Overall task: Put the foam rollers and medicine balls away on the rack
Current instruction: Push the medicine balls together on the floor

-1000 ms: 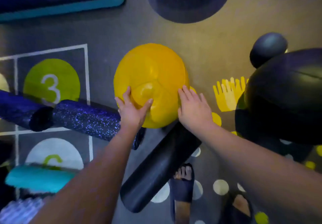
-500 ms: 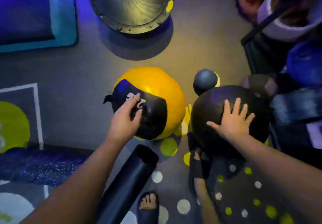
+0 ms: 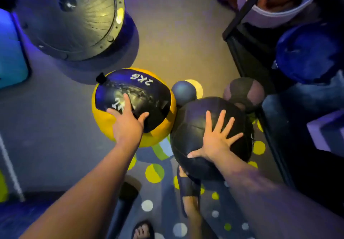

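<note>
Centre frame, the left hand [image 3: 128, 121] spreads on the yellow ball [image 3: 104, 123] and the right hand [image 3: 216, 138] splays on the black ball [image 3: 188, 123], both grips apart. Flat palms on top will likely slip, so best cup one ball underneath with both.

Single view, head-worn, wide-angle; straight lines bowed toward the edges. Lens sat at the person's head and faced forward and steeply down at the floor [image 3: 176, 43]. Both forearms ran in from the bottom edge. The left hand [image 3: 128, 125] on the yellow-and-black medicine ball [image 3: 104, 123] and the right hand [image 3: 217, 138] on the black medicine ball [image 3: 188, 127] fell near centre, close, at arm's reach. A sandalled foot [image 3: 142, 229] lay at the bottom edge, almost beneath the lens. The rack [image 3: 247, 52] was cropped by the right edge, a grey dome [image 3: 74, 19] by the top left.
</note>
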Demonstrator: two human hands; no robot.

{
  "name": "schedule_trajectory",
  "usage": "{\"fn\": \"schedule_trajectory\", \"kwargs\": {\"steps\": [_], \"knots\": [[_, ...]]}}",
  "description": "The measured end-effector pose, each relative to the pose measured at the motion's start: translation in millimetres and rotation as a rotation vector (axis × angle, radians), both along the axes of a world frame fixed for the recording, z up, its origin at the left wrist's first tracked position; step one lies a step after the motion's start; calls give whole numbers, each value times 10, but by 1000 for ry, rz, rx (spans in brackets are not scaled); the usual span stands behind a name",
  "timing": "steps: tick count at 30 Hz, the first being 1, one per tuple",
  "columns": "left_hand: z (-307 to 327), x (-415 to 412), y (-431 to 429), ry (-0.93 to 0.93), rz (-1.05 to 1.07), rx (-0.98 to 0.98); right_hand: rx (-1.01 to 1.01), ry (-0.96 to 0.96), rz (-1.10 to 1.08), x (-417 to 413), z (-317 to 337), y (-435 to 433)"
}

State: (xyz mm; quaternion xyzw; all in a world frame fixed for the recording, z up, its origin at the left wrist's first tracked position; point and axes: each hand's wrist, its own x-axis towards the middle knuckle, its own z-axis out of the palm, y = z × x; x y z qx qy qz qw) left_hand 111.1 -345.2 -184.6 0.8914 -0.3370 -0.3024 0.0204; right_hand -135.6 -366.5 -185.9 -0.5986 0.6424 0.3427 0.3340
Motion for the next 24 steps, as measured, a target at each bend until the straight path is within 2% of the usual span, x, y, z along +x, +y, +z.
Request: {"fn": "schedule_trajectory", "kwargs": {"steps": [3,6,16,21,24], "knots": [[-49,-122,-490,-113,-187,71,29,-35,1,-17,-20,-107],[-83,-130,-708,-173,-279,115,31,-48,3,-11,-35,-165],[-328,-232,-695,-235,-235,227,-17,-54,-18,40,-126,-62],[-338,-254,-634,-243,-219,192,-67,-63,-2,34,-140,-15],[-282,-279,-454,-243,-215,93,-130,-45,20,32,-161,79]]}}
